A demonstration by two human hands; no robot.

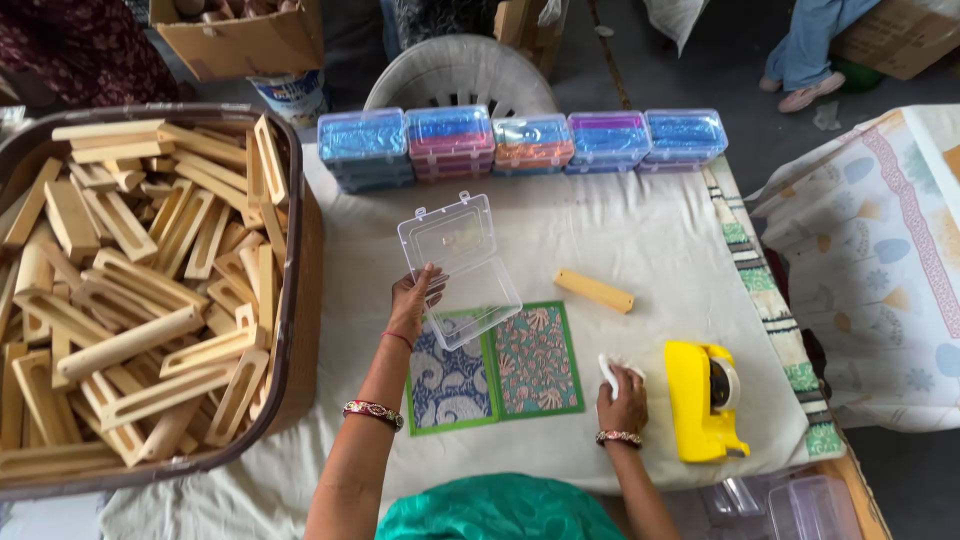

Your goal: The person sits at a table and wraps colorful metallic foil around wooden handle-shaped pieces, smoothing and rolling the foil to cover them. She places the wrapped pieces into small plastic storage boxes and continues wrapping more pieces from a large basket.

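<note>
My left hand [413,298] holds an open clear plastic box [460,268] by its left edge, lid tilted up, just above a pair of patterned cards with green borders [497,365] lying on the cloth. My right hand [623,400] is closed on a small white piece [608,372], resting on the cloth to the right of the cards. A yellow tape dispenser [703,400] stands just right of that hand. A single wooden block [594,291] lies on the cloth beyond the cards.
A row of stacked plastic boxes with coloured contents [520,141] lines the table's far edge. A large brown tub [292,290] full of wooden pieces [130,290] sits at left. A white plastic chair [460,72] and cardboard boxes [240,40] stand behind the table.
</note>
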